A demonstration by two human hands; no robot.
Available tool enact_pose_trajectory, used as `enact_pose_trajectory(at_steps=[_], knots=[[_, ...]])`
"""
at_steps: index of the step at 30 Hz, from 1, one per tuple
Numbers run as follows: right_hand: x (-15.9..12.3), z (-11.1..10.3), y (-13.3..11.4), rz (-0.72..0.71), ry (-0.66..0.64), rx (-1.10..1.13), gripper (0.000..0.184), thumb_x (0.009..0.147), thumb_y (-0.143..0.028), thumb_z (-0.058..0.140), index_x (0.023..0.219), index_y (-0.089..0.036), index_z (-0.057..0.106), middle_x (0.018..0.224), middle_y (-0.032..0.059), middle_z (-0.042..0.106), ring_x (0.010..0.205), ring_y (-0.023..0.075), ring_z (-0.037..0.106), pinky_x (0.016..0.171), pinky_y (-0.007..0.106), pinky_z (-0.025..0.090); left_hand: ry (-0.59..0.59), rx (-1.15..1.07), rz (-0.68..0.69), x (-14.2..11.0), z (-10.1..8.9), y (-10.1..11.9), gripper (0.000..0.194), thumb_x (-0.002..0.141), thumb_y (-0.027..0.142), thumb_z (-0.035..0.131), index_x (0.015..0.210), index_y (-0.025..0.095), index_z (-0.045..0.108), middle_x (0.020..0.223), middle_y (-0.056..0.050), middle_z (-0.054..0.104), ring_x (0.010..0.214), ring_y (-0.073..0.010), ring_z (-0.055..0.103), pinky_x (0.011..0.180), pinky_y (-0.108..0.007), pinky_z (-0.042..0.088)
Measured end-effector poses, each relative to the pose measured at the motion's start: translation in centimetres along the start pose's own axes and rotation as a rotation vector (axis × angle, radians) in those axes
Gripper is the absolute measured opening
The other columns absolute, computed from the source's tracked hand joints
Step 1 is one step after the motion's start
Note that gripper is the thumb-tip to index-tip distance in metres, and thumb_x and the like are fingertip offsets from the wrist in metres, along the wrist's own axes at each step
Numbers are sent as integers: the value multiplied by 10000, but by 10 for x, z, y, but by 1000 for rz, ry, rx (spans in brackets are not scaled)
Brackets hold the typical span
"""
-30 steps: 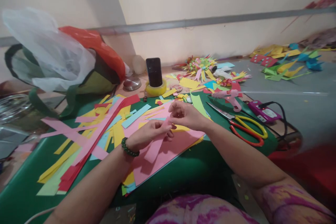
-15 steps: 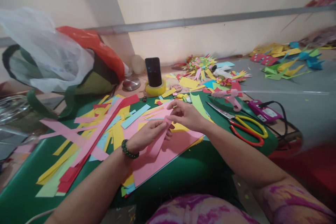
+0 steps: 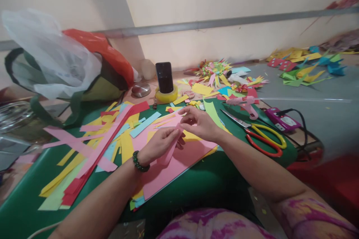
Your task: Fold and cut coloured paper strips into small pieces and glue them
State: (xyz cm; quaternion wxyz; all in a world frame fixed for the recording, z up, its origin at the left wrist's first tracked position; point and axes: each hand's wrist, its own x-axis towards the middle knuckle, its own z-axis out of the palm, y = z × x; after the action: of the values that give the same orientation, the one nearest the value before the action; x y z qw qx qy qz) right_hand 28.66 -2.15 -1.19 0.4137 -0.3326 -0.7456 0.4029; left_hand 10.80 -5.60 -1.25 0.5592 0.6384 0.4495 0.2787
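A pink paper strip is pinched in my left hand, thumb on top, its long end hanging down toward me. At the strip's upper end my right hand has thumb and fingertips closed on the paper. Both hands hover over a stack of coloured sheets with a pink sheet on top. Left of them lies a heap of cut strips, with long pink and red strips uppermost. A light blue strip rests just beyond my left hand.
Scissors with red and yellow handles lie at the right, near a pink glue gun and a purple corded box. A phone leans upright on a yellow tape roll. Bags stand at the left; folded paper pieces lie far right.
Both hands stay in nearly the same place on the pink strip. The strip's upper end is turned slightly between the fingers. The view has shifted a little.
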Motion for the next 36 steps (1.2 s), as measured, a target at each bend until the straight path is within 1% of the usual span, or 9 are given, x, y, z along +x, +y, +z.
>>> enact_pose_trajectory(at_steps=[5,9,12,15,19,21,24,31,36], knots=[[0,7,2,35,54,72,239,759,-234,615,974,-202,516,721,-12,677,657,133,656,647,270,516,-7,16,25,0,2,-1,562,829,659,480,748,127,643,732,-96,706,649,-180,673,647,-289,540],[1,7,4,44,105,64,230,749,-222,612,961,-200,524,710,-11,672,657,137,651,650,276,515,9,61,46,1,3,-1,440,842,567,515,798,143,623,757,-74,696,700,-185,657,685,-306,518],[2,3,5,38,150,40,225,754,-249,627,951,-202,529,708,-10,663,658,141,642,654,284,512,150,311,141,1,3,-2,303,780,474,614,729,182,554,697,-2,621,647,-151,559,618,-274,447],[3,-2,6,17,193,11,228,760,-271,643,948,-211,529,719,-10,660,690,151,645,687,300,511,269,497,204,1,2,-4,305,770,416,614,632,204,444,626,37,521,586,-126,450,564,-257,367],[5,-8,8,-1,257,-21,221,771,-271,635,959,-212,535,757,7,671,722,162,642,706,317,505,253,419,160,2,1,-5,347,853,401,513,585,206,411,626,-8,583,618,-151,530,592,-268,409],[6,-12,9,7,297,-6,233,767,-283,640,961,-206,536,754,11,668,712,163,634,697,320,498,238,355,144,2,1,-5,335,868,404,497,606,199,454,687,-43,644,681,-177,593,632,-281,451],[9,-18,11,30,345,53,259,752,-301,656,952,-199,528,736,9,655,713,164,634,685,313,490,241,309,145,2,0,-4,312,869,412,497,653,188,512,743,-66,675,747,-198,639,680,-300,489],[14,-31,18,31,428,110,294,709,-332,688,915,-202,525,699,-18,629,669,144,619,631,289,480,292,167,166,1,-2,0,389,843,513,524,639,186,475,656,4,536,684,-172,656,623,-273,539],[17,-35,23,47,462,133,323,685,-349,710,906,-207,523,700,-20,624,661,144,619,610,284,485,335,128,155,0,-4,2,362,814,514,591,721,166,560,724,-13,606,652,-165,678,587,-256,543]])
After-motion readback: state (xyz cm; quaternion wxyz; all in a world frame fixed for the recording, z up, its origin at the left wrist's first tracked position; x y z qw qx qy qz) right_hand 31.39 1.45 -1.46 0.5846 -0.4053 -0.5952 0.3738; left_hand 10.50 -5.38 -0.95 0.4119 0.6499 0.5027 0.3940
